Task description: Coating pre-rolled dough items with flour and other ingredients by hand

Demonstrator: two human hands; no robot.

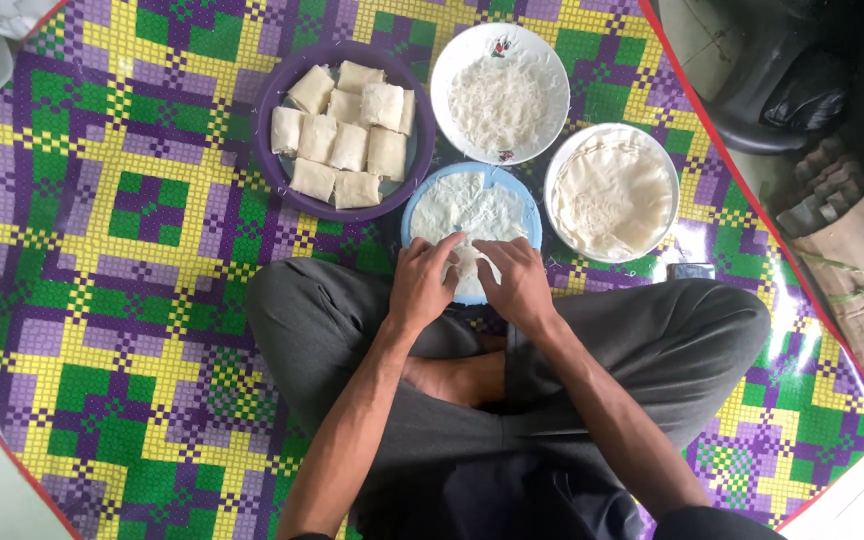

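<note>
I'm sat cross-legged on the mat (pixel 102 250), a purple, green & yellow check one, w/ four dishes in an arc ahead of my knees. Biggest is the purple bowl (pixel 270 120), far left, full of finished rolls (pixel 347 135): folded pale parcels packed touching each other. Right of it, the white dish (pixel 452 60) holds a heap of thin white noodles (pixel 497 100). Far right, a white plate (pixel 557 165) carries a stack of round wrappers (pixel 612 190). Nearest me, between bowl & plate, sits the blue plate (pixel 414 200) w/ one wrapper sheet (pixel 462 205) spread flat on it.

Step in hand, as I judge it: rolling. Filling looks already laid on the near edge of the sheet & I'm folding that edge up over it. Next move prob calls for keeping the fold tight & even, both sides together, w/o tearing the thin sheet, then tucking the sides in.

Left hand (pixel 422 285) & right hand (pixel 517 280) are side by side at the near rim of the blue plate, almost touching. Both grips are closed on the sheet's near edge, fingers curled down pinching it. The small bundle sits right between my fingertips, under them, mostly hidden; the rest of the sheet lies flat beyond, away from me.
</note>
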